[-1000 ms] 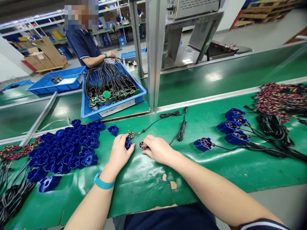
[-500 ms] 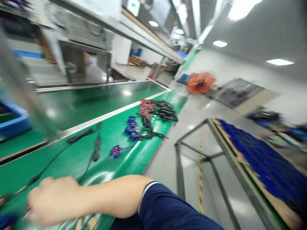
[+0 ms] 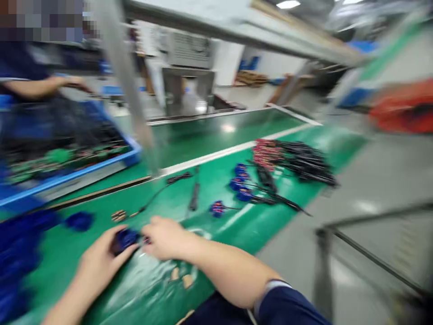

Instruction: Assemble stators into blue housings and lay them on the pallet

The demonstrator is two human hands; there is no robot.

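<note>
The blue housing is just over the near part of the green table; if it touches the surface, I cannot tell. It is a short, cup-like piece, so I see no clear long axis, and the blur does not let me say which way its opening points. The left grip is closed around it from the left, with the thumb along the near side. Just to the right, the right grip pinches a small ring part at the fingertips; the fingers cover most of it, so its direction is also hidden. Behind the left grip lies a second ring part, and its thin lead goes rightward and away, to a cable bundle. A black coiled cable lies with its long axis pointing away from the person. Farther right I see a filled housing, then more housings near a heap of red wire ends and black cables. On the left side there is a pile of blue pieces. Beyond the table's far left part, a co-worker's hand is above a blue tray.
</note>
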